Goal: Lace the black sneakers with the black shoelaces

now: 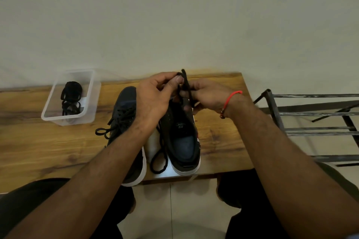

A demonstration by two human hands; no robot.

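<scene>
Left hand point(155, 99) and right hand point(206, 96) fingers pinch 1 black shoelace point(186, 85), hiding sneaker point(180, 137) eyelets beneath; wooden table point(38, 145), pale wall point(174, 15) beyond.

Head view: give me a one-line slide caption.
Both hands, left hand and right hand, pinch a black shoelace above the right sneaker on a wooden table.

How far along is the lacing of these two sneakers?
Roughly halfway, it seems. The left sneaker already looks laced, its lace ends lying loose beside it. In hand is the right sneaker: the left hand and right hand both pinch its shoelace above the toe end, and one end trails past the heel. Most of its eyelets are hidden, so the remaining lacing cannot be judged. Spare laces sit in the clear plastic container.
</scene>
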